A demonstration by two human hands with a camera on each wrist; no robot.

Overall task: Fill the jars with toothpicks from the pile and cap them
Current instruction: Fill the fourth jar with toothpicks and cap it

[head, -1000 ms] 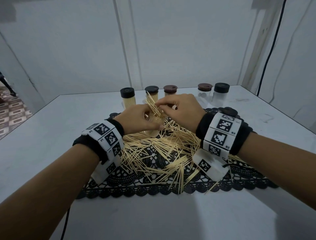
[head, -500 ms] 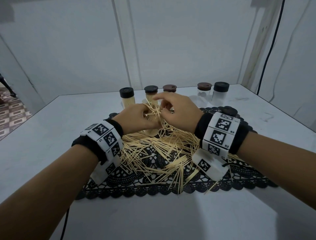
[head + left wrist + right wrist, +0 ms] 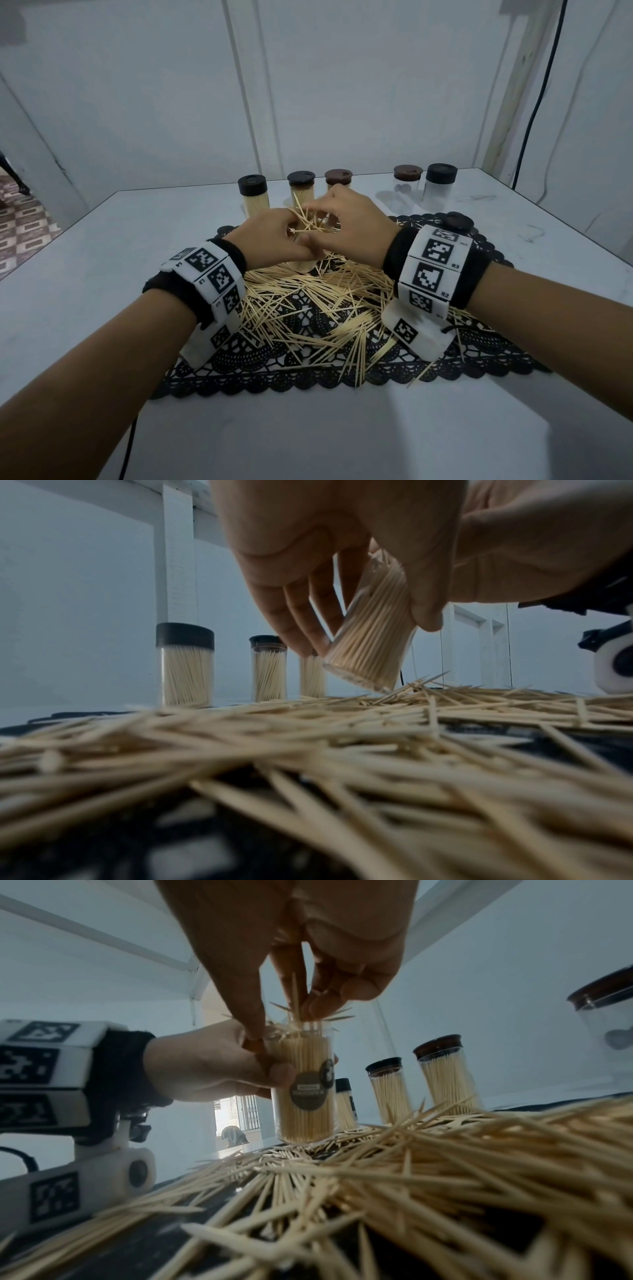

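Right wrist view: left hand [image 3: 212, 1066] wraps the clear jar [image 3: 303, 1091], thumb on its label, jar standing near 12 o'clock of the toothpick pile [image 3: 308, 308] on the black lace mat [image 3: 308, 380]. Right hand [image 3: 301, 947] pinches a few toothpicks [image 3: 294, 999] upright at the crowded mouth. Judgement: jar light, smooth, tippy; hold mid-body. Picks stiff, thin, splay easily; grip near tops, feed few at once. 3 filled capped jars [image 3: 253, 195] at 12 o'clock, 2 empty capped ones [image 3: 440, 185] at 1 o'clock.
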